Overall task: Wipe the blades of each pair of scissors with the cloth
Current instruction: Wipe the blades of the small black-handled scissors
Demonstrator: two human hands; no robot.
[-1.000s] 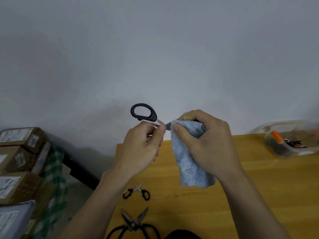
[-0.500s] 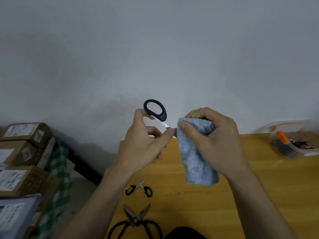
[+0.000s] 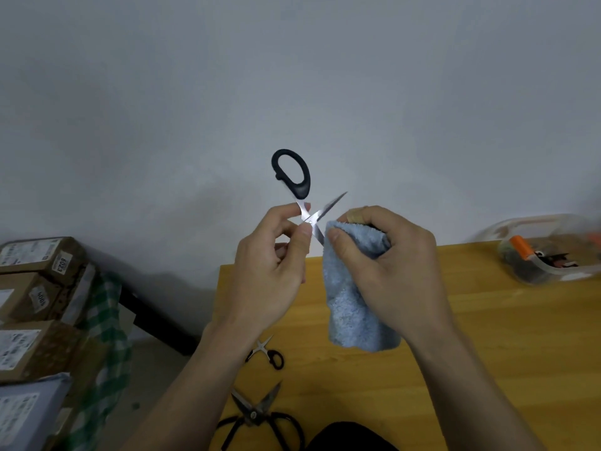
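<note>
Scissors (image 3: pixel 304 203) pinched open near the pivot by the left hand (image 3: pixel 270 275), seemingly so the right hand (image 3: pixel 390 271), gripping the cloth (image 3: pixel 354 307), can wipe one blade.

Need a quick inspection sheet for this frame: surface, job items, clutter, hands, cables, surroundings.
Surface: wooden table, bare wood on the right.
Job's things: black-handled scissors held open in the air; blue cloth wrapped over one blade; small scissors and large black scissors lie open on the table.
Clutter: clear plastic tub of small items at the far right.
Grippers: left hand pinches the scissors near the pivot; right hand grips the cloth.
Cables: nothing seen.
Surroundings: grey wall; cardboard boxes stacked left.
</note>
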